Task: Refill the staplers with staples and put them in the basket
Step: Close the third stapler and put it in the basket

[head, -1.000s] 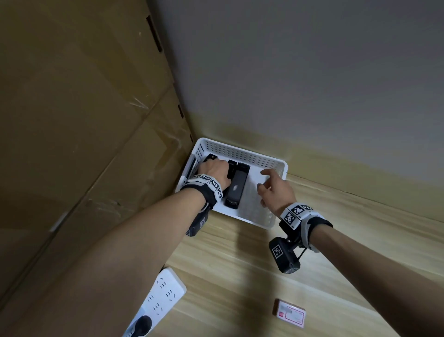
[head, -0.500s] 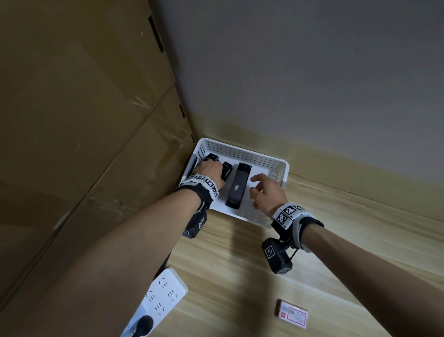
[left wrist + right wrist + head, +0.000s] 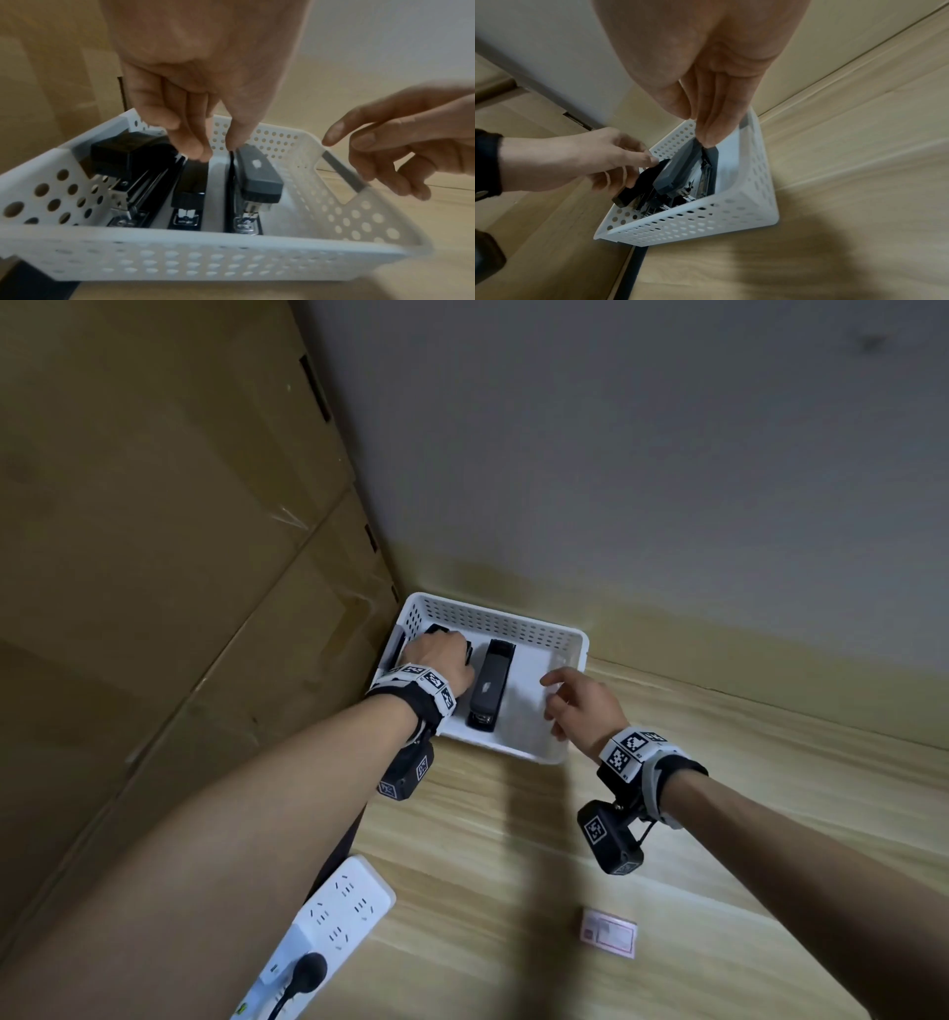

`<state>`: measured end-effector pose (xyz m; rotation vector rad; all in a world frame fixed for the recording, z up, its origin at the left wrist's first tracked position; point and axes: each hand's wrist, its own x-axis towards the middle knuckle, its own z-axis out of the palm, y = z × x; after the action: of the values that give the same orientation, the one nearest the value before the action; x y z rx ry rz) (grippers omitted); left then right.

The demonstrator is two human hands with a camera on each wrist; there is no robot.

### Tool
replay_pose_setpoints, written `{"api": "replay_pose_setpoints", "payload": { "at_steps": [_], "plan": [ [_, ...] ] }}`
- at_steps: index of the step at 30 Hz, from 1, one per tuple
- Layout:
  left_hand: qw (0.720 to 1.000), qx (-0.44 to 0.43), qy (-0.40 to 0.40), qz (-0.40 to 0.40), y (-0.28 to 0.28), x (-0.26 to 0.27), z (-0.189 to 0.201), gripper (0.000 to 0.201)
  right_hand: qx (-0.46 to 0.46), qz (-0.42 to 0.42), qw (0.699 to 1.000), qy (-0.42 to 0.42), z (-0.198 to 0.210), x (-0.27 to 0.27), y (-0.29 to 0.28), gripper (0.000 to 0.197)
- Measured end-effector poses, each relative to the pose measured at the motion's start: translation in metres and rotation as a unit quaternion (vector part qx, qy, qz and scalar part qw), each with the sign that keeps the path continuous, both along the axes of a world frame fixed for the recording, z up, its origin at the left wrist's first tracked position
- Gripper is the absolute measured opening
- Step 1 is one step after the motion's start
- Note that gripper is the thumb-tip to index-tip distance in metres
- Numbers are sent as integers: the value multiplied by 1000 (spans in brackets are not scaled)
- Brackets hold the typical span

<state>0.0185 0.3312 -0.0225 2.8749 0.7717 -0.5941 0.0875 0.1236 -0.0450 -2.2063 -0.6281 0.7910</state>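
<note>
A white perforated basket [image 3: 513, 618] sits on the wooden floor in the corner with three staplers side by side. My left hand [image 3: 441, 654] reaches down into its left half. In the left wrist view its fingers and thumb [image 3: 218, 150] pinch the rear of the middle black stapler [image 3: 191, 182]. A larger black stapler [image 3: 128, 160] lies to the left and a grey stapler [image 3: 490, 683] to the right. My right hand [image 3: 570, 701] hovers over the basket's right side with relaxed fingers, holding nothing.
Tall cardboard boxes [image 3: 154, 557] rise on the left against the basket, and a grey wall stands behind it. On the floor nearer me lie a white power strip [image 3: 339, 911] with a black plug and a small pink-and-white staple box [image 3: 608, 931].
My left hand has shifted left, uncovering the grey stapler. My right hand has drawn back toward the basket's right rim.
</note>
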Motion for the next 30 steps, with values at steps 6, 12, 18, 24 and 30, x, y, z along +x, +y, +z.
{"api": "replay_pose_setpoints", "payload": {
  "at_steps": [6, 12, 18, 24, 30],
  "plan": [
    [990, -46, -128, -36, -70, -18, 26, 14, 1, -13, 1000, -15, 4, -12, -78, 23],
    [975, -139, -132, -115, -164, -53, 26, 12, -78, -18, 997, 1, -10, -44, -171, 21],
    [969, -169, -5, -180, -238, -105, -27, 36, -164, -3, 985, 49, -39, -92, -241, 12],
    [969, -143, 41, -199, -280, -148, -80, 55, -153, -12, 986, 64, -60, -133, -259, 36],
    [972, -168, -26, -163, -289, -158, -85, 30, -94, 10, 992, 82, -71, -150, -248, 48]
  ]
}}
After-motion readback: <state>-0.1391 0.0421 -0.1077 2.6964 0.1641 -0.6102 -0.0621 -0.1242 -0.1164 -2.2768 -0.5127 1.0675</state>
